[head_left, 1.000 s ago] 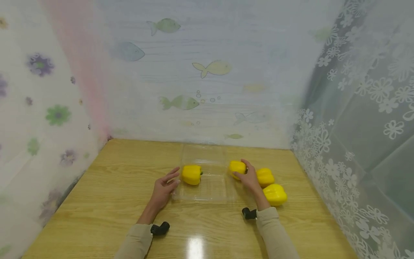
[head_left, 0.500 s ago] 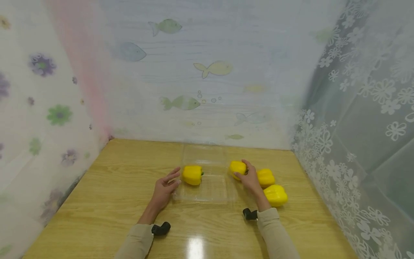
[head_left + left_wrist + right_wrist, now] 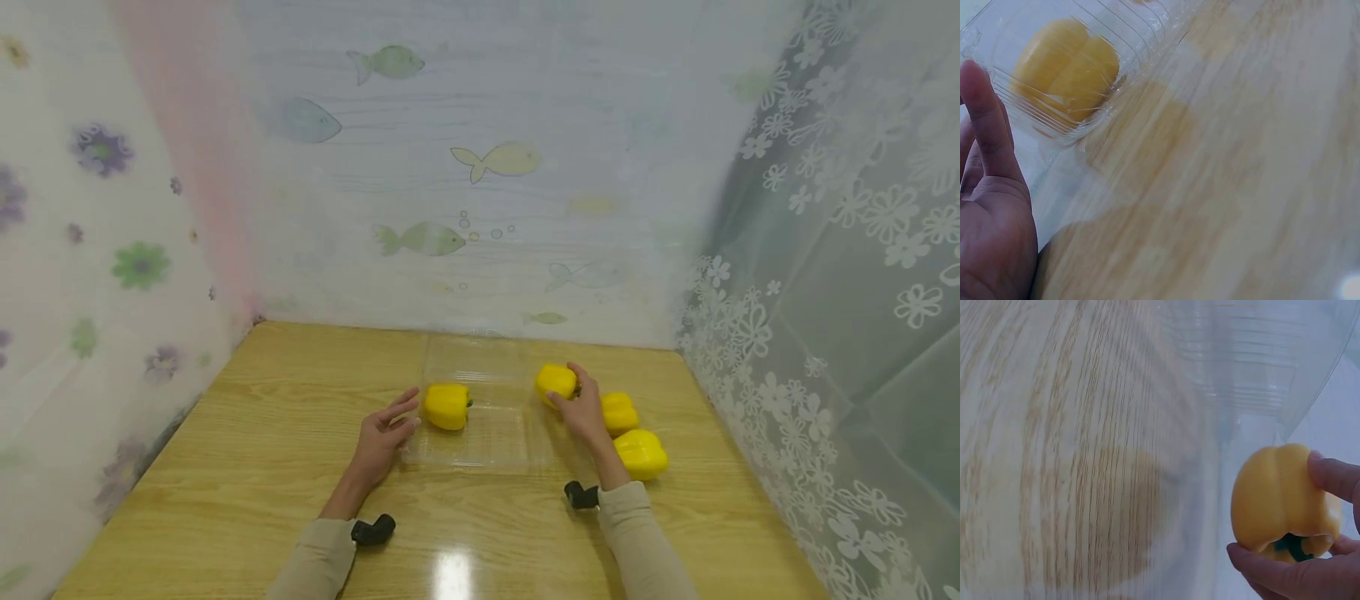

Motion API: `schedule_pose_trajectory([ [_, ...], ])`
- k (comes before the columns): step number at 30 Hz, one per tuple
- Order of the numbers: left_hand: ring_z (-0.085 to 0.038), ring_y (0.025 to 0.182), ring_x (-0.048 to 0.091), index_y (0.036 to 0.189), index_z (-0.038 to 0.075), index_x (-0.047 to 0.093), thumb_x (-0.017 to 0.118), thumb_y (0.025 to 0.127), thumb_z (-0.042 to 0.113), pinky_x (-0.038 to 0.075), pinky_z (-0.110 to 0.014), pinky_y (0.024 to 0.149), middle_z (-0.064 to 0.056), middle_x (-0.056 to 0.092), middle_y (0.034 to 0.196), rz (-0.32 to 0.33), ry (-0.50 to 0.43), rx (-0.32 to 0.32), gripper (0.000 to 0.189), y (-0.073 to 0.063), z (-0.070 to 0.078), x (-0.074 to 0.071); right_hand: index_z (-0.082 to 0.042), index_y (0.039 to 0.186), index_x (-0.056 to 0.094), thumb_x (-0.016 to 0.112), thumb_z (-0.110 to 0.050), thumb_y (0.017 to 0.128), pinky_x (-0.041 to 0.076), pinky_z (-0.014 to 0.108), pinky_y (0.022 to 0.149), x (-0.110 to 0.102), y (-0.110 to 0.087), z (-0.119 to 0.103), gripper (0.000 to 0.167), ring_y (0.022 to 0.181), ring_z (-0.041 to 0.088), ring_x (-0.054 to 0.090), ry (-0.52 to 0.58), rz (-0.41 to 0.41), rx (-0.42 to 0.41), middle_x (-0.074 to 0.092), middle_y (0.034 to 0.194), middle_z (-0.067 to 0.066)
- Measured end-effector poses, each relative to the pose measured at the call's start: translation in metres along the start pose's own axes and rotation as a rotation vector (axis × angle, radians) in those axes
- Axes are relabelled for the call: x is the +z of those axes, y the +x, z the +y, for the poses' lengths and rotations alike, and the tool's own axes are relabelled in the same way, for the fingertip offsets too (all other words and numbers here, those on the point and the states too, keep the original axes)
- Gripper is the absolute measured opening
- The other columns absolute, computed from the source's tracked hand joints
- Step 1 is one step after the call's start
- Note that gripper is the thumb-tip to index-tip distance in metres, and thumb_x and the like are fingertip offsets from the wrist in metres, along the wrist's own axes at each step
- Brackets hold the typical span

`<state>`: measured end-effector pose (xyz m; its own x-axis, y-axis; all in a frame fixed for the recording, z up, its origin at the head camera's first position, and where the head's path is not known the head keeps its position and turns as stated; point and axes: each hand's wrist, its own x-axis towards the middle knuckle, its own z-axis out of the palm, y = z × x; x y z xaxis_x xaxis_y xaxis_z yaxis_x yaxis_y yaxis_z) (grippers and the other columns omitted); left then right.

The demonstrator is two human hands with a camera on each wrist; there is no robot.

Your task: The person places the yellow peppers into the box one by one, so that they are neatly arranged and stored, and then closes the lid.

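Note:
My right hand (image 3: 583, 410) grips a yellow bell pepper (image 3: 556, 384) just right of the clear plastic container (image 3: 498, 460). In the right wrist view, thumb and fingers pinch that pepper (image 3: 1282, 497), its green stem turned toward the palm. Inside the container, on its left side, lies a second yellow bell pepper (image 3: 447, 407). Beside the container's left edge is my left hand (image 3: 378, 440), its fingers extended and holding nothing. A fingertip comes close to the container wall (image 3: 1129, 28) in the left wrist view; whether it touches, I cannot tell.
Two more yellow bell peppers, one farther back (image 3: 619, 414) and one nearer (image 3: 641, 455), lie on the wooden table (image 3: 300, 367) right of my right hand. The container's lid (image 3: 472, 354) is folded back toward the fish-patterned curtain (image 3: 480, 192).
The pepper in my right hand has risen slightly and moved a little away from me. My left hand and the pepper in the container stay in place.

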<state>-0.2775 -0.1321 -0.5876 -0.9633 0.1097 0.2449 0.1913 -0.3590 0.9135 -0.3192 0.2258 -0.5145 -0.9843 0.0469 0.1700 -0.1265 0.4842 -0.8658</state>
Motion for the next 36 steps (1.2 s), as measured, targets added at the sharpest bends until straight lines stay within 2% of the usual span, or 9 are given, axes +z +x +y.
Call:
schedule_pose_trajectory([
  [8, -0.003, 0.069, 0.053, 0.137, -0.02, 0.05, 0.066, 0.096, -0.003, 0.045, -0.014, 0.053, -0.023, 0.037, 0.16, -0.009, 0.015, 0.002, 0.047, -0.0017, -0.0011, -0.0014, -0.006, 0.156, 0.036, 0.072, -0.014, 0.096, 0.05, 0.053, 0.1, -0.0014, -0.0011, -0.0014, 0.07, 0.134, 0.046, 0.042, 0.091, 0.053, -0.03, 0.031, 0.159, 0.022],
  [11, -0.003, 0.069, 0.054, 0.137, -0.02, 0.05, 0.065, 0.096, -0.003, 0.045, -0.015, 0.053, -0.023, 0.037, 0.159, -0.011, 0.014, 0.003, 0.047, -0.0017, -0.0014, -0.0014, -0.009, 0.155, 0.038, 0.073, -0.016, 0.096, 0.054, 0.04, 0.093, -0.0033, -0.0013, -0.0032, 0.069, 0.131, 0.046, 0.046, 0.13, 0.064, -0.062, 0.035, 0.157, 0.019],
  [14, -0.002, 0.072, 0.056, 0.137, -0.019, 0.051, 0.066, 0.096, -0.002, 0.045, -0.015, 0.052, -0.023, 0.038, 0.159, -0.012, 0.019, 0.008, 0.047, -0.0012, -0.0016, -0.0014, -0.007, 0.154, 0.039, 0.072, -0.014, 0.096, 0.053, 0.024, 0.086, -0.0053, -0.0017, -0.005, 0.067, 0.129, 0.044, 0.048, 0.197, 0.057, -0.109, 0.038, 0.155, 0.019],
  [17, -0.002, 0.073, 0.056, 0.137, -0.018, 0.051, 0.067, 0.096, -0.001, 0.045, -0.015, 0.052, -0.023, 0.038, 0.159, -0.015, 0.029, 0.012, 0.047, -0.0011, -0.0018, -0.0015, -0.004, 0.154, 0.041, 0.072, -0.008, 0.096, 0.051, 0.015, 0.083, -0.0062, -0.0027, -0.0058, 0.066, 0.129, 0.042, 0.049, 0.281, 0.029, -0.161, 0.041, 0.154, 0.019],
  [20, -0.003, 0.072, 0.056, 0.137, -0.018, 0.052, 0.067, 0.096, -0.002, 0.045, -0.015, 0.052, -0.023, 0.038, 0.159, -0.013, 0.029, 0.013, 0.047, -0.0015, -0.0017, -0.0012, -0.004, 0.153, 0.041, 0.071, -0.003, 0.094, 0.053, 0.016, 0.085, -0.0063, -0.0031, -0.0045, 0.066, 0.13, 0.04, 0.049, 0.334, -0.014, -0.194, 0.041, 0.154, 0.018],
  [26, -0.003, 0.075, 0.058, 0.136, -0.019, 0.052, 0.067, 0.096, -0.002, 0.045, -0.014, 0.052, -0.023, 0.039, 0.159, -0.007, 0.027, 0.011, 0.046, -0.0021, -0.002, -0.0016, -0.004, 0.152, 0.043, 0.073, 0.001, 0.092, 0.056, 0.021, 0.085, -0.0046, -0.0049, -0.0017, 0.068, 0.125, 0.03, 0.053, 0.356, -0.09, -0.261, 0.042, 0.15, 0.02],
  [31, -0.003, 0.076, 0.059, 0.136, -0.019, 0.052, 0.067, 0.096, -0.003, 0.045, -0.014, 0.051, -0.023, 0.039, 0.159, -0.008, 0.024, 0.01, 0.046, -0.0018, -0.0029, -0.0021, 0.002, 0.151, 0.043, 0.073, 0.003, 0.091, 0.057, 0.022, 0.085, -0.0023, -0.0067, -0.0009, 0.067, 0.119, 0.016, 0.057, 0.37, -0.103, -0.285, 0.044, 0.149, 0.021],
  [36, -0.003, 0.078, 0.059, 0.137, -0.018, 0.052, 0.066, 0.095, -0.004, 0.045, -0.014, 0.051, -0.023, 0.038, 0.159, 0.0, 0.014, 0.002, 0.047, -0.002, -0.0031, -0.0015, 0.003, 0.15, 0.044, 0.074, 0.004, 0.09, 0.057, 0.023, 0.087, -0.0016, -0.007, -0.0015, 0.067, 0.118, 0.016, 0.058, 0.395, -0.121, -0.289, 0.044, 0.15, 0.022],
])
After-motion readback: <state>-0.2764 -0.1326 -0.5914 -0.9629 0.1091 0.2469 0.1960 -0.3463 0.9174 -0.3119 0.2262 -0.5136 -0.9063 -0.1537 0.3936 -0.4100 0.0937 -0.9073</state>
